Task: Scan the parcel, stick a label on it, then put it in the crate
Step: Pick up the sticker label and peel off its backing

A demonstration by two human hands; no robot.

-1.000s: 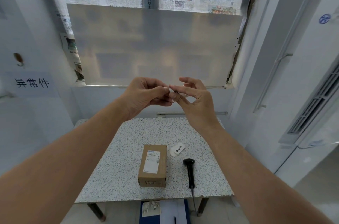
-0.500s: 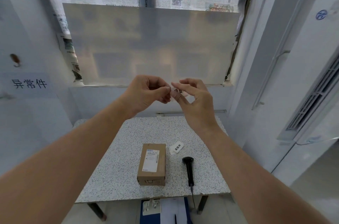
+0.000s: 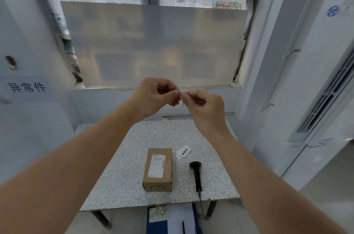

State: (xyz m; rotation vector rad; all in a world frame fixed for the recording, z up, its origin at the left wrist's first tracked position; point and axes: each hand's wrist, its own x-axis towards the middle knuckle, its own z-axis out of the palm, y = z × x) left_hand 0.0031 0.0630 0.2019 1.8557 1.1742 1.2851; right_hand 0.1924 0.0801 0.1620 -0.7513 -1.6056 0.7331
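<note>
Bench (image 3: pixel 122 176): left half bare and open to approach. Parcel (image 3: pixel 157 169) stands centre, label sheet (image 3: pixel 183 151) and scanner (image 3: pixel 196 174) lie just right of it, narrowing that side. Both hands (image 3: pixel 153 96) are raised well above everything.

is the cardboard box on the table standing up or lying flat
Lying flat: the cardboard box rests on its broad face, shipping label up.

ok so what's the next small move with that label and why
Probably finish peeling the small label, pinched between the left hand and right hand, then lower it to the parcel. The scanner lies set down beside the parcel.
</note>
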